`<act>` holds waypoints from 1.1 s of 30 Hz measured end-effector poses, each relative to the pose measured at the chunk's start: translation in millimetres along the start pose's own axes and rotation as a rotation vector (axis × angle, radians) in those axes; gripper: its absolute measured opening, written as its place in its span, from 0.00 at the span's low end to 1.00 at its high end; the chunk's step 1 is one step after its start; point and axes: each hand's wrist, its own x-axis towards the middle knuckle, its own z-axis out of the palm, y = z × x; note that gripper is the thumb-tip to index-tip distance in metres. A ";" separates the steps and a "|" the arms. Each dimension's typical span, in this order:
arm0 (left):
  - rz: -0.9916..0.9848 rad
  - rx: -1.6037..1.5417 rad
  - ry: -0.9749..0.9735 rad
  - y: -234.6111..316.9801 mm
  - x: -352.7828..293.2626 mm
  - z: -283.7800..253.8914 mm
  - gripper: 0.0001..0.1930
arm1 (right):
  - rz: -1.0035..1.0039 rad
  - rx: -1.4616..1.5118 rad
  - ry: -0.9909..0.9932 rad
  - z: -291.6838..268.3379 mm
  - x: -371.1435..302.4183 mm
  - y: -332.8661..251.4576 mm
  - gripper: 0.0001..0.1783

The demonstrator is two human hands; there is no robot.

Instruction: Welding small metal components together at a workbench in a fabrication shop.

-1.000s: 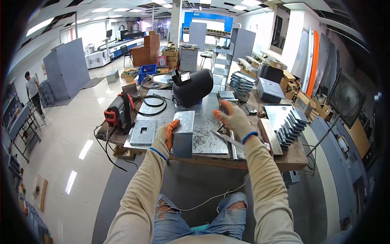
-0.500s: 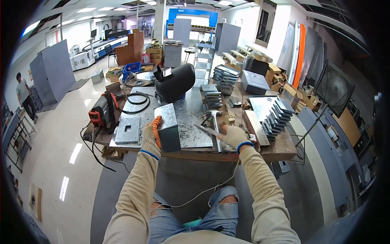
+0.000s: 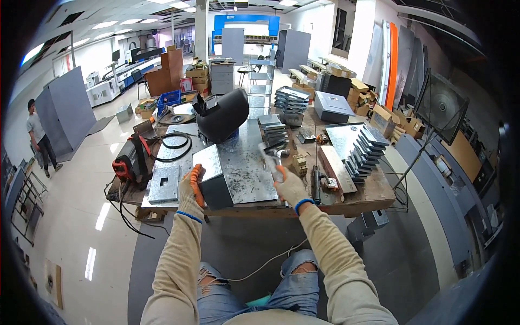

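Near the front edge of the workbench (image 3: pixel 260 187), my left hand (image 3: pixel 192 185), in a cream glove with orange fingers, is closed on the left side of a grey sheet-metal box (image 3: pixel 208 162). The box stands tilted, its bright face up and its dark side toward me. My right hand (image 3: pixel 290 187), gloved alike, grips a flat, blade-like metal tool (image 3: pixel 267 157), blurred and pointing up and away. Behind that hand a hammer (image 3: pixel 280 153) lies mostly hidden. To the left of the box is a flat metal plate with a square hole (image 3: pixel 163 184).
A black welding helmet (image 3: pixel 223 115) stands behind the box. A red-and-black machine (image 3: pixel 130 160) and coiled black cable (image 3: pixel 176 145) lie left. Rightward are stacked metal brackets (image 3: pixel 365 157), a long metal bar (image 3: pixel 337 169) and a fan (image 3: pixel 441 105). A person (image 3: pixel 39 135) stands far left.
My right hand has moved left toward the box, and the tool in it has swung more upright. My left hand keeps its grip on the box. The whole view has shifted slightly.
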 end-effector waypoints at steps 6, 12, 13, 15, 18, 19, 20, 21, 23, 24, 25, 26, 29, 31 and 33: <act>-0.047 0.029 0.041 8.1 -6.9 8.8 0.16 | 0.229 0.081 -0.298 65.3 19.8 -27.8 0.26; 0.017 -0.099 -0.080 -12.3 11.0 -3.9 0.15 | -0.267 -0.289 -0.034 106.0 73.6 14.2 0.22; 0.026 -0.098 -0.079 -7.3 10.1 -3.5 0.15 | -0.275 -0.284 -0.033 107.7 79.5 9.2 0.22; -0.001 -0.047 -0.041 -3.2 0.7 5.2 0.14 | -0.189 -0.351 -0.077 101.8 92.0 3.8 0.21; -0.024 0.006 0.007 7.4 -12.4 17.4 0.14 | -0.115 -0.488 -0.153 91.8 94.8 -6.5 0.20; -0.025 0.012 0.007 11.1 -12.8 18.3 0.13 | -0.130 -0.560 -0.185 87.0 90.8 -8.2 0.19; -0.021 0.022 0.021 15.9 -14.1 13.6 0.13 | -0.144 -0.555 -0.205 82.4 83.7 -20.7 0.19; -0.021 0.033 0.037 19.9 -14.6 9.0 0.13 | -0.125 -0.584 -0.152 75.3 80.8 -33.2 0.19; -0.031 0.036 0.060 18.9 -15.9 7.3 0.12 | -0.015 -0.661 -0.046 43.8 75.8 -43.0 0.20; -0.009 0.016 0.042 17.0 -13.5 8.1 0.12 | 0.070 -0.701 0.000 30.2 74.6 -37.3 0.21; 0.007 -0.008 0.014 13.3 -10.7 11.5 0.12 | 0.074 -0.710 -0.006 16.6 70.2 -24.4 0.21; 0.028 -0.030 -0.011 9.8 -6.7 12.0 0.11 | 0.147 -0.742 -0.130 6.9 67.4 -11.9 0.22; 0.018 -0.027 -0.006 -2.3 1.3 8.5 0.11 | 0.209 -0.676 -0.139 12.4 65.5 8.8 0.25; -0.049 0.039 0.047 -5.2 10.3 4.5 0.11 | 0.209 -0.645 -0.119 12.8 64.8 21.8 0.27; -0.066 0.063 0.080 2.5 11.9 5.8 0.11 | 0.211 -0.609 -0.094 7.2 72.2 16.5 0.29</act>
